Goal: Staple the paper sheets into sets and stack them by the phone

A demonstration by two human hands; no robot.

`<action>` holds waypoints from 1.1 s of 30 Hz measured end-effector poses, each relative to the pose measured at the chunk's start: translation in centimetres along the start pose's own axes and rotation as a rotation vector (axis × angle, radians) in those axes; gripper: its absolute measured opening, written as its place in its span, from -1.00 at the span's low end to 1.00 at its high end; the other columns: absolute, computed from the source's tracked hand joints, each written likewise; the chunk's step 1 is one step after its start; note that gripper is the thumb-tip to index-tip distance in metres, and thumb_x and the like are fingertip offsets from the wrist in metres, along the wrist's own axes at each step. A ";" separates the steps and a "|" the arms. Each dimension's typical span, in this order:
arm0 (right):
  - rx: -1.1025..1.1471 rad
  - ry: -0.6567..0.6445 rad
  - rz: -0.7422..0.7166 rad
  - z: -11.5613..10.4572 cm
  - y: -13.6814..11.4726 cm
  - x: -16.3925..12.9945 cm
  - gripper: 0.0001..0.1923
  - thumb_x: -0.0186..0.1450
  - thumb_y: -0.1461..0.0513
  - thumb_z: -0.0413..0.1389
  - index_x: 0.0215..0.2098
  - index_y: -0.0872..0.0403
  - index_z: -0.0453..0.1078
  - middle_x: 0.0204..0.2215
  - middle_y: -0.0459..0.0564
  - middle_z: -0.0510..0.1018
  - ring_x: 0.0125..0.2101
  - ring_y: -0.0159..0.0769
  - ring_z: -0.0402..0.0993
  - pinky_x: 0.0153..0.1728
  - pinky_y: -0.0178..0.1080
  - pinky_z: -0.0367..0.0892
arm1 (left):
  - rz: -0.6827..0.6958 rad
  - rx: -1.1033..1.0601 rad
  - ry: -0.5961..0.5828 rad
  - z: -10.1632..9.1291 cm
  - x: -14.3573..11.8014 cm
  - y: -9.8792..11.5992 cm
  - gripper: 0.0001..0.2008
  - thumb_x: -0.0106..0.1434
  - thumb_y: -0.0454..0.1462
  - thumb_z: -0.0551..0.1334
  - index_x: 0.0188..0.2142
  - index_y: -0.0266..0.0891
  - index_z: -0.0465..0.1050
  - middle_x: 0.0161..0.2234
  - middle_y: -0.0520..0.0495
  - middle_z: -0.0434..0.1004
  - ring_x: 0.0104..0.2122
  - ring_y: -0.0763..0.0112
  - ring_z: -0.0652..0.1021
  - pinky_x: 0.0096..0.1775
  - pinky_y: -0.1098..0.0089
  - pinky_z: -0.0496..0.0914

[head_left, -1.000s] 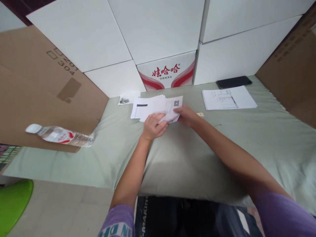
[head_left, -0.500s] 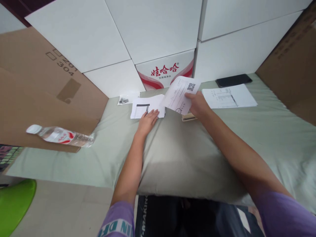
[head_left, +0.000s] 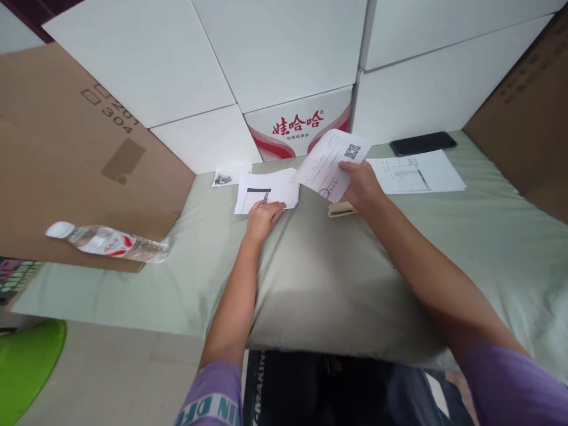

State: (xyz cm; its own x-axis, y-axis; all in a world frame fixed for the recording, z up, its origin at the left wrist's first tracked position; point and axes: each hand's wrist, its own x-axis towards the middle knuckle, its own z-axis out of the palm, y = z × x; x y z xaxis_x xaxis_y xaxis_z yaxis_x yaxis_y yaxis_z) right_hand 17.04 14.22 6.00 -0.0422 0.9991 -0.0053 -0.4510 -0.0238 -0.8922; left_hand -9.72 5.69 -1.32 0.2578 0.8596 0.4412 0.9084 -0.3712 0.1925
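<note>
One surface covered in grey-green cloth (head_left: 310, 284) spreads across the middle. Behind it six white boxes (head_left: 137, 53) show, stacked in two rows; just one, the printed box (head_left: 293, 148) in the lower middle, bears red characters. Two brown cardboard panels flank it: a left panel (head_left: 66, 165) and a right panel (head_left: 523, 112). One green object (head_left: 31, 367) is cut off at the lower left.

One clear bottle (head_left: 106, 241) with a white cap is beside the left panel. Two paper stacks rest on the cloth, the right stack (head_left: 444, 177) and the left stack (head_left: 279, 182); their sheets cannot be counted. One printed sheet (head_left: 326, 163) is held tilted between them, its left corner overlapping the left stack's edge; whether they touch I cannot tell.

Two hands are at work. The left hand (head_left: 262, 220) lies palm down, fingers extended on the left stack's near edge, gripping nothing. The right hand (head_left: 361, 184) pinches the printed sheet by its right side, thumb on top.

One black phone (head_left: 423, 144) lies behind the right stack. One clear packet (head_left: 237, 173) is behind the left stack, and one tan stapler (head_left: 341, 209), partly hidden, is beside the right hand.
</note>
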 end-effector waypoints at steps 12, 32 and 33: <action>0.004 -0.009 0.012 0.3 0.0 -0.4 -0.50 0.20 0.33 0.07 0.12 0.06 0.40 -0.01 0.12 0.60 0.08 -0.02 0.50 0.09 0.16 0.44 | -0.019 0.000 0.132 0.0 0.0 -0.4 -0.70 0.46 -0.09 0.15 -0.20 -0.14 0.62 -0.21 -0.10 0.73 -0.17 0.25 0.66 -0.05 0.17 0.37; -0.071 -0.082 0.551 3.4 2.4 -4.3 -0.69 0.38 0.33 -0.02 0.06 0.09 0.36 -0.19 0.18 0.62 -0.17 -0.06 0.60 -0.11 0.18 0.55 | 0.116 0.100 0.319 -0.9 -0.2 1.6 -0.76 0.43 -0.14 0.13 -0.32 -0.12 0.48 0.13 -0.20 0.56 0.17 0.11 0.49 0.10 -0.02 0.38; -0.110 -0.114 0.568 3.5 2.5 -4.7 -0.72 0.37 0.33 0.00 0.03 0.09 0.37 -0.22 0.16 0.62 -0.23 -0.09 0.59 -0.13 0.18 0.56 | 0.135 0.077 0.302 -0.8 -0.2 1.6 -0.74 0.46 -0.16 0.08 -0.31 -0.12 0.46 0.08 -0.19 0.60 0.12 0.16 0.54 0.10 0.00 0.39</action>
State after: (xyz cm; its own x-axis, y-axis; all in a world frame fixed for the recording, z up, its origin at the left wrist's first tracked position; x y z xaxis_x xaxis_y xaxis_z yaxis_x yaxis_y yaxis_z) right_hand 13.02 9.34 5.41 -0.3483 0.8208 -0.4527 -0.2352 -0.5440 -0.8054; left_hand -8.57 4.60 -0.37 0.2790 0.6569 0.7004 0.8977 -0.4374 0.0528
